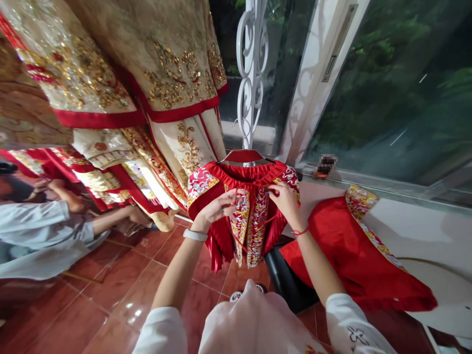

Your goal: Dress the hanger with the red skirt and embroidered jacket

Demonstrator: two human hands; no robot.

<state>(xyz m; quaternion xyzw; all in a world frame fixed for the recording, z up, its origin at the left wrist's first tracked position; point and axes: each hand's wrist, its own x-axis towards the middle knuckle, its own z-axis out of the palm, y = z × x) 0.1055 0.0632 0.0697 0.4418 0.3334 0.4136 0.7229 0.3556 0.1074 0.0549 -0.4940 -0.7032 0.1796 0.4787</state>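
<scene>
A red pleated skirt (251, 231) with gold and silver embroidered panels hangs in front of me from a hanger (244, 156). Its gathered red waistband lies just above my hands. My left hand (221, 205) is at the left of the front panel, fingertips pinched on a thin red drawstring (235, 195). Across from it, my right hand (283, 197) has thumb and finger closed at the waistband's right side, and a red cord hangs below it. The exact grip of the right fingertips is partly hidden.
Cream gowns (180, 64) with gold sequins hang at the left. A seated person (44, 221) is at far left. White scrollwork metal (249, 59) stands behind the hanger, beside windows. A red garment (346, 255) lies to the right, near a black seat (287, 275).
</scene>
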